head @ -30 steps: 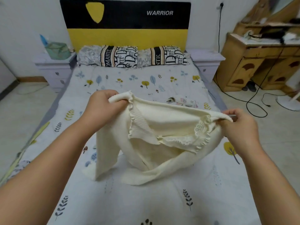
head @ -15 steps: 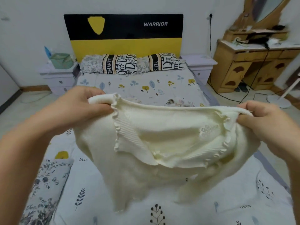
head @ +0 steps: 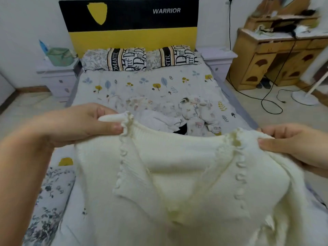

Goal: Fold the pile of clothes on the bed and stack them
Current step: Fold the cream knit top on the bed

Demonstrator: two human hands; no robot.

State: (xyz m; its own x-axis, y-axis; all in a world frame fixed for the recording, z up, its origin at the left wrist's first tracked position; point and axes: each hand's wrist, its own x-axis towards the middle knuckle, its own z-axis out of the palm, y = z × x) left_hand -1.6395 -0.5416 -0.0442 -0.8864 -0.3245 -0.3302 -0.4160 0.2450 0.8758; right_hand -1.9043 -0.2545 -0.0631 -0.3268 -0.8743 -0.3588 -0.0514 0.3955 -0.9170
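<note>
While both hands hold it up by the shoulders, the sweater (head: 186, 174) hangs spread between them above the bed (head: 150, 86), front toward the camera. Left hand (head: 71, 126) pinches the left shoulder, thumb and fingers closed on the frilled edge. Right hand (head: 298, 144) grips the right shoulder, fingers curled over the knit. Holding it at the shoulders likely lets it drop flat and square for laying down to fold. Pile (head: 177, 114) lies mid-bed beyond the sweater, unfolded. Pillows (head: 142, 57) sit at the headboard (head: 133, 18). No stack visible yet; early in task, I'd judge.
</note>
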